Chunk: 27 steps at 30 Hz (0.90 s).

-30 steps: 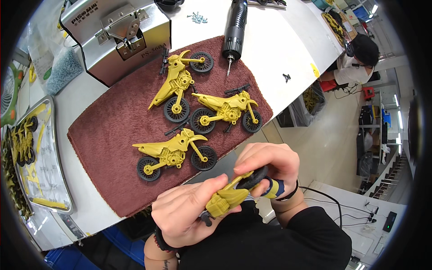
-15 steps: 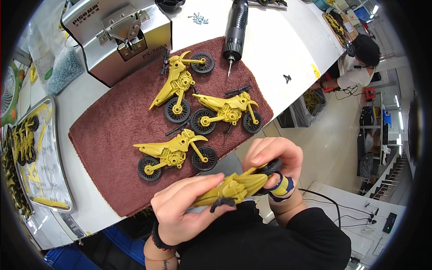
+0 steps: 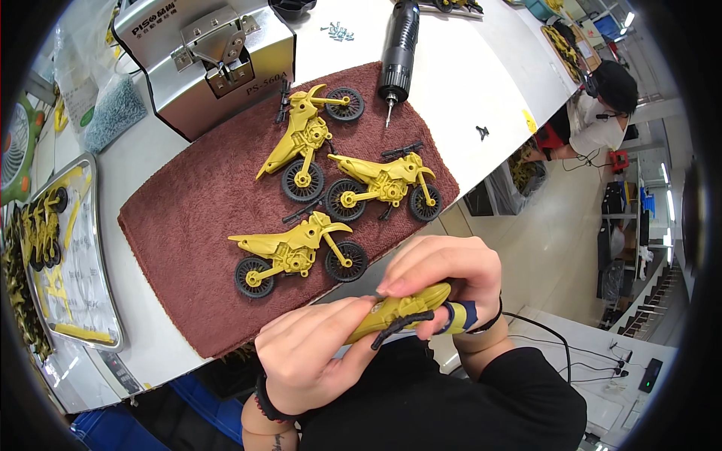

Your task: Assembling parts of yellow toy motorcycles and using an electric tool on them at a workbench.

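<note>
Between my two hands, just past the near edge of the table, is a yellow toy motorcycle [image 3: 402,307] with black handlebars. My left hand [image 3: 316,349] is closed on one end of it. My right hand [image 3: 445,274] grips the other end, with a blue and yellow wrap round one finger. The wheels of this motorcycle are hidden by my fingers. On the brown towel [image 3: 184,255] lie three more toy motorcycles: a near one [image 3: 297,252], a right one [image 3: 387,180] and a far one [image 3: 304,135], all yellow with black wheels.
A black electric screwdriver [image 3: 398,60] lies at the towel's far edge. Beside it are loose screws [image 3: 338,31] and a metal screw feeder [image 3: 210,64]. A bag of screws [image 3: 114,113] and a metal tray [image 3: 86,278] stand left. A co-worker [image 3: 602,113] bends at the right.
Both hands have turned the held motorcycle, so its handlebars now show more fully. My right fingers have moved left over it, and its black wheel has gone out of sight.
</note>
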### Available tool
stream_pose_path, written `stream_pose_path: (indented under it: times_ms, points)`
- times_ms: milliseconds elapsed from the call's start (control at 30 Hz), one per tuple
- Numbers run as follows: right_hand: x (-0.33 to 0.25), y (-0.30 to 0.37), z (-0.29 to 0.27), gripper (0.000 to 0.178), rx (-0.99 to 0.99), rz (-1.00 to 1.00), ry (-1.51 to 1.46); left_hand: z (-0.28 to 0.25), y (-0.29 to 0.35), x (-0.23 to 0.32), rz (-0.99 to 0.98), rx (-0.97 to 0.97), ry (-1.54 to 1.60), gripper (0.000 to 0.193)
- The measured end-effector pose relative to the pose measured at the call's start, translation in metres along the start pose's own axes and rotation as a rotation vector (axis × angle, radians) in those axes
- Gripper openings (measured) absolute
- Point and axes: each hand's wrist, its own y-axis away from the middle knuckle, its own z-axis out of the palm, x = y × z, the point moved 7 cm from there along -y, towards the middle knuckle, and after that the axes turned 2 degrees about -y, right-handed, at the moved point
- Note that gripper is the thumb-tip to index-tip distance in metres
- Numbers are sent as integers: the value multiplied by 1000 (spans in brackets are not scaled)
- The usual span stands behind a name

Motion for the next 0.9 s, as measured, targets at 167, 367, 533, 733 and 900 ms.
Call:
stream_pose_path:
  times_ms: [167, 367, 533, 733, 900]
  points:
    - [2, 4, 1, 37, 82, -15, -101, 0, 0, 2, -30, -4, -7, 30]
    - [12, 12, -9, 39, 292, -9, -372, -6, 2, -13, -250, 54, 305, 36]
    - [17, 11, -7, 38, 290, -4, -459, -13, 5, -2, 5, 90, 283, 40]
    - [15, 11, -8, 41, 163, 151, -227, -16, 5, -6, -125, 49, 290, 39]
    - [24, 14, -5, 48, 283, 111, -380, -7, -2, -14, -220, 34, 370, 51]
